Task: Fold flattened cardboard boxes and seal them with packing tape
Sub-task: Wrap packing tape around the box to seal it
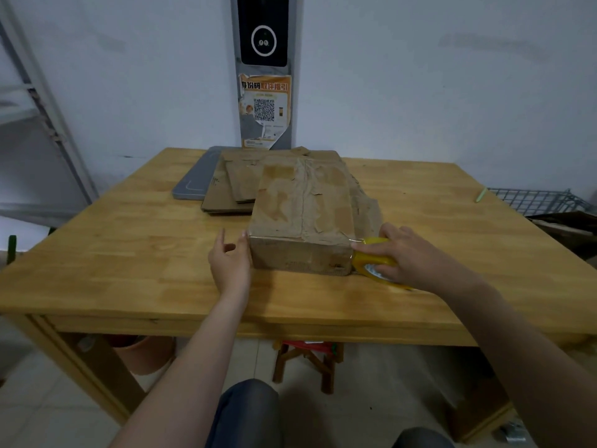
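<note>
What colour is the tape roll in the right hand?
Yellow tape roll, right hand gripping it; head view.

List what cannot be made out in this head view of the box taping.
Head view, the only one:
- tape roll: largely covered by the right hand; remaining tape unknowable.
- box far side: hidden behind its own top.
- flattened cardboard: partly behind the box; sheet count unclear.
- poster small print: too small to read.

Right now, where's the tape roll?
Head view, right side: the yellow tape roll is gripped in the right hand, against the near right corner of the cardboard box on the wooden table. The left hand is at the near left corner.
</note>
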### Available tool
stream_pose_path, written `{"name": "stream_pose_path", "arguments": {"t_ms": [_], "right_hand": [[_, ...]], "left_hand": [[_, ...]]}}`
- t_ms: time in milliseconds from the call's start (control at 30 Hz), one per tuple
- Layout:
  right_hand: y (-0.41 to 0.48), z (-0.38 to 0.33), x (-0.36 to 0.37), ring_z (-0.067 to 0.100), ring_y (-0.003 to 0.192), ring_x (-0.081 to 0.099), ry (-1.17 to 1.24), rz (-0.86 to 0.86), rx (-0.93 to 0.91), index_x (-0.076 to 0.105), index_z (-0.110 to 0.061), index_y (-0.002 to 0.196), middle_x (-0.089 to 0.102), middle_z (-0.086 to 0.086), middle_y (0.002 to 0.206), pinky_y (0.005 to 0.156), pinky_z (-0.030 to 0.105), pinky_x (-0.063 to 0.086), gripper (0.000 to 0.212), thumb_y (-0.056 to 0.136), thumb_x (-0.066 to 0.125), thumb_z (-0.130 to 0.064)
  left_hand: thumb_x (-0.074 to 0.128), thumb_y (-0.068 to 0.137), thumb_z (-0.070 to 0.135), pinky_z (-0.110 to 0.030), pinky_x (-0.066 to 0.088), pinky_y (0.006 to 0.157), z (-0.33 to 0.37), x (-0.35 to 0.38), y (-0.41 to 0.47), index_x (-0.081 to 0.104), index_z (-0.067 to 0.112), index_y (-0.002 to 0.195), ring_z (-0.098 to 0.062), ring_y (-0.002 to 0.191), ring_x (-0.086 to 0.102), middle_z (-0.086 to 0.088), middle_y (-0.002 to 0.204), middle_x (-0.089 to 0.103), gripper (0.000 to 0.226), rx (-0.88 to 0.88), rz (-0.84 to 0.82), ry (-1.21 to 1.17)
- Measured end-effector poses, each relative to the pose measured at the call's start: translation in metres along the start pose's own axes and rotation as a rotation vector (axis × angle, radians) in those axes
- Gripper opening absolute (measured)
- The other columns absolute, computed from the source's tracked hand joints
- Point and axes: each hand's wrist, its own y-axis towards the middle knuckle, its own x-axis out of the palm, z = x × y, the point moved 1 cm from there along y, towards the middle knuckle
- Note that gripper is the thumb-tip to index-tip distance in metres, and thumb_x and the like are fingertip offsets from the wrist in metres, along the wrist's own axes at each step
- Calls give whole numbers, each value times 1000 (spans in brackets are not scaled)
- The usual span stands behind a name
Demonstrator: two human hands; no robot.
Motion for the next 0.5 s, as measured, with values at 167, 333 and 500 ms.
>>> {"name": "stream_pose_path", "arguments": {"t_ms": [167, 333, 500], "right_hand": [[4, 2, 1, 18, 103, 39, 7, 8, 21, 27, -63, 146, 37, -5, 115, 87, 32, 37, 59, 100, 57, -42], [3, -1, 3, 15, 103, 38, 21, 32, 26, 26, -64, 145, 37, -5, 116, 84, 29, 32, 59, 100, 58, -42], [1, -4, 4, 14, 101, 37, 26, 50, 22, 31, -62, 146, 37, -5, 116, 83, 28, 29, 58, 99, 60, -42]], "left_hand": [[64, 98, 42, -37, 50, 82, 3, 0, 16, 43, 28, 147, -20, 101, 57, -3, 127, 52, 55, 13, -16, 169], [48, 105, 38, -35, 51, 89, 15, -6, -6, 39, 23, 145, -14, 116, 58, 6, 129, 56, 44, 282, 39, 123], [40, 107, 39, -42, 15, 126, 29, 26, -62, 43, 25, 151, -9, 150, 29, 9, 155, 44, 46, 962, -358, 563]]}}
